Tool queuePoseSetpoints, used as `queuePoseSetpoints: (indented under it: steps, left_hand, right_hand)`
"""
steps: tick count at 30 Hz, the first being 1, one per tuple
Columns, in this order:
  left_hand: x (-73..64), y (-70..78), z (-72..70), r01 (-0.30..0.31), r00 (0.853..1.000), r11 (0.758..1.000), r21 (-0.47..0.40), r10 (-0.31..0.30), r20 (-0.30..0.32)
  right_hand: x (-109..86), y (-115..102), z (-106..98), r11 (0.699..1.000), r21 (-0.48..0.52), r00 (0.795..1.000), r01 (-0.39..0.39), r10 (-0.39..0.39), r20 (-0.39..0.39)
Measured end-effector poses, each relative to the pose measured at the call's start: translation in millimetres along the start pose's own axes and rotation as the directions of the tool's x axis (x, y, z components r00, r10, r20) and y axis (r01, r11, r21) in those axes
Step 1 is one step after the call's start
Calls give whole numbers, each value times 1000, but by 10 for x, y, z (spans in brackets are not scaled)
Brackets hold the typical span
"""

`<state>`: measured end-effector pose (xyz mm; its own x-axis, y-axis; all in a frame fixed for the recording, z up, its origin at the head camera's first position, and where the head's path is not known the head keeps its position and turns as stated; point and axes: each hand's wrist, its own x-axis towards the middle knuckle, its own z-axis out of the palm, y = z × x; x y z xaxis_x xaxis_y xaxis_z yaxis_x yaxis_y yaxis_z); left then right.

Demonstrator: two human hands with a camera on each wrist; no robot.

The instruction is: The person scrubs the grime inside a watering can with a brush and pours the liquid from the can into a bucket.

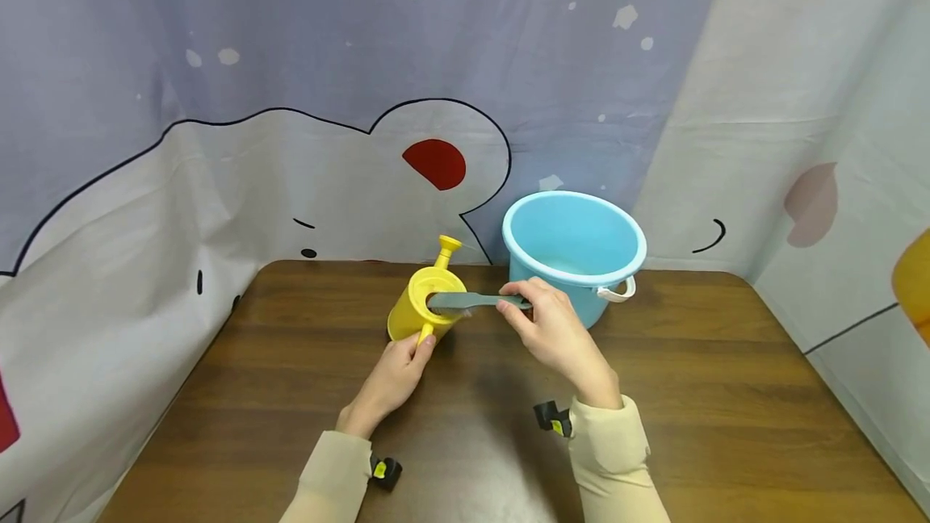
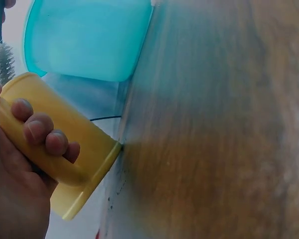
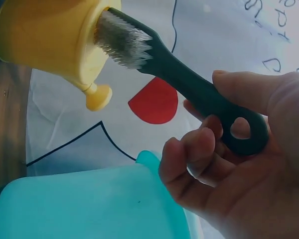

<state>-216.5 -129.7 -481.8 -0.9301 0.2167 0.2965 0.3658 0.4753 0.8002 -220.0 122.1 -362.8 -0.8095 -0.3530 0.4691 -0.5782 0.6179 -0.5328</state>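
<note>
My left hand (image 1: 388,382) grips the handle of a yellow watering can (image 1: 405,317), fingers curled round it in the left wrist view. The can leans, its spout pointing away and its top opening facing up. Between thumb and fingers of my right hand (image 1: 558,337) is the end of a dark green brush (image 1: 479,301). In the right wrist view, the brush's pale bristles (image 3: 123,44) lie at the can's opening, with the tip of the head just inside. How deep the tip reaches is hidden by the rim.
A light blue bucket (image 1: 574,224) with a white handle (image 1: 617,290) stands at the back of the brown wooden table (image 1: 697,394), just beyond my right hand. Behind the table hangs a printed cloth (image 1: 327,184), which also runs along both sides.
</note>
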Motion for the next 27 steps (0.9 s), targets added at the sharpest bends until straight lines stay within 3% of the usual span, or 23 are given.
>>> queuePoseSetpoints:
  steps: [12,22,27]
  left_hand:
    - [15,35,-32,-20,1000,1000,5,20,20]
    - [3,39,-21,-32,999,999,26,31,20]
    - [-11,51,-11,2,999,999,33,-3,44]
  right_hand:
    - [-50,-162,-41,998,-54,997,44,-47,-56]
    - [34,-131,137,997,-29,996,67,-69,-50]
    - [43,-61,304,998,-23,998,51,-52,-32]
